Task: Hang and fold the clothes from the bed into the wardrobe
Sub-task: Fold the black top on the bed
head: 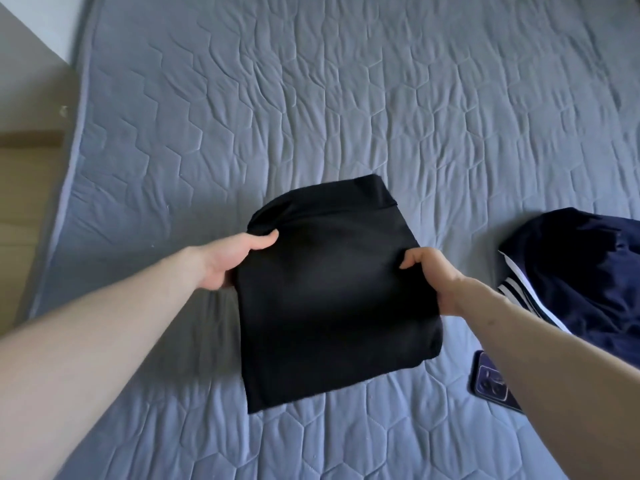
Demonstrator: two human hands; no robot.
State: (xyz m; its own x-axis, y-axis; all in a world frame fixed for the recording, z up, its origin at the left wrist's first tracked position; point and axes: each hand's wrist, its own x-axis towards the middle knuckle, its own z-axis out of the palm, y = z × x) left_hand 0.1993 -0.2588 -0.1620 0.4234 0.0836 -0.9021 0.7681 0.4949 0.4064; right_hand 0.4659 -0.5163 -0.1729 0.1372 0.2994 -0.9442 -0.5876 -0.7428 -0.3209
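Head view, looking down at bed [346,98], grey-blue quilted cover with hexagon stitching.

Black garment [332,292]: folded into a rough rectangle, held over the middle of the bed between both hands. Far end shows a folded band edge; near edge hangs lower toward the camera. Whether the lower part touches the cover, cannot tell.

Left hand [235,258]: grasps the garment's left edge, thumb on top of the fabric, fingers tucked beneath and hidden.

Right hand [433,278]: pinches the right edge, fingers curled over the cloth, thumb side hidden by the fabric.

Both forearms bare, reaching in from the near corners of the frame.

Navy garment [581,282]: lies crumpled on the bed at right, white stripes visible along its left side, apart from the black one.

Phone [491,382]: dark, camera side up, on the cover just near the navy garment, partly covered by the right forearm.

Left of the bed: tan floor [27,202].
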